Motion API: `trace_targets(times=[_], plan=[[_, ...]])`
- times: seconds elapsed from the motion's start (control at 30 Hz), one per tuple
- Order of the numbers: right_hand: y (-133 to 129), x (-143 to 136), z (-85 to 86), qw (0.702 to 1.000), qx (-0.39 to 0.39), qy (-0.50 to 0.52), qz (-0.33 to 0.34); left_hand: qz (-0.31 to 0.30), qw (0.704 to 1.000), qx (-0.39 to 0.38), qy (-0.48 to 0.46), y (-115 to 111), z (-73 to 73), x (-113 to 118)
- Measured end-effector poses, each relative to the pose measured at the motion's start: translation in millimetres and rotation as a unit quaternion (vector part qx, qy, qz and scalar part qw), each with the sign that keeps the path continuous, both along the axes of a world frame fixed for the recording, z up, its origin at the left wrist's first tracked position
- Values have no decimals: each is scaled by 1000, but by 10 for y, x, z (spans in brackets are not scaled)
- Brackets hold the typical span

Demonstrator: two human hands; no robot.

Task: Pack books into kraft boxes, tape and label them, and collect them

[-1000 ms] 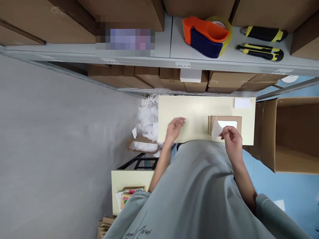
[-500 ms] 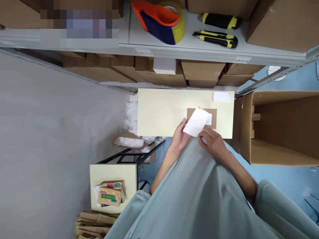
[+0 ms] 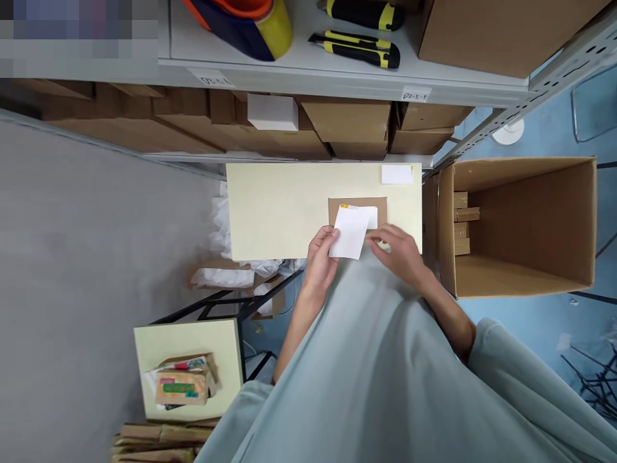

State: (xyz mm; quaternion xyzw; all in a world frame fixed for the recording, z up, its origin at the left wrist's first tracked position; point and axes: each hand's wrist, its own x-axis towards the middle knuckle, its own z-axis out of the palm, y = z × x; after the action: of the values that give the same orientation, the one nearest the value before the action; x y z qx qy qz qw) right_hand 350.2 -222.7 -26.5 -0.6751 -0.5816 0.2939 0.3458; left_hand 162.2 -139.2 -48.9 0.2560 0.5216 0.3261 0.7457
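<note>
Over the pale-yellow surface (image 3: 274,212), the left hand (image 3: 319,262) pinches a loose white paper sheet (image 3: 349,238) in its fingers; the right hand's (image 3: 403,258) grip is unclear. One white label (image 3: 373,218) sits on the brown cardboard box (image 3: 382,211).

LEFT HAND (image 3: 322,256): pinches the left edge of a white sheet (image 3: 350,233)
RIGHT HAND (image 3: 396,251): just right of the sheet, fingers curled
SHEET: tilted, over part of the small box (image 3: 336,209) and its white label (image 3: 372,217)
TABLE (image 3: 277,212): pale, bears the box; a white card (image 3: 396,174) lies at its far right corner
CARTON (image 3: 535,225): open, right of the table, small boxes (image 3: 461,215) inside
SHELF (image 3: 231,72): tape dispenser (image 3: 250,29) and two cutters (image 3: 362,50) on top
SIDE TABLE (image 3: 222,347): lower left, holds a small pile of packets (image 3: 180,388)
</note>
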Motion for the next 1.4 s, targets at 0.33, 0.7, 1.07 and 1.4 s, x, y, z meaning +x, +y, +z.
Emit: trace_targets(times=[0.33, 0.7, 1.07, 1.4], plan=[[175, 265, 182, 998, 23, 51, 4, -160, 978, 125, 45, -166, 127, -87], [-158, 222, 24, 999, 11, 30, 0, -233, 956, 168, 58, -302, 12, -178], [-226, 263, -59, 1000, -7, 11, 7, -136, 938, 282, 150, -284, -465, -295], [335, 565, -857, 987, -120, 98, -31, -191, 891, 331, 245, 374, -1028, -277]])
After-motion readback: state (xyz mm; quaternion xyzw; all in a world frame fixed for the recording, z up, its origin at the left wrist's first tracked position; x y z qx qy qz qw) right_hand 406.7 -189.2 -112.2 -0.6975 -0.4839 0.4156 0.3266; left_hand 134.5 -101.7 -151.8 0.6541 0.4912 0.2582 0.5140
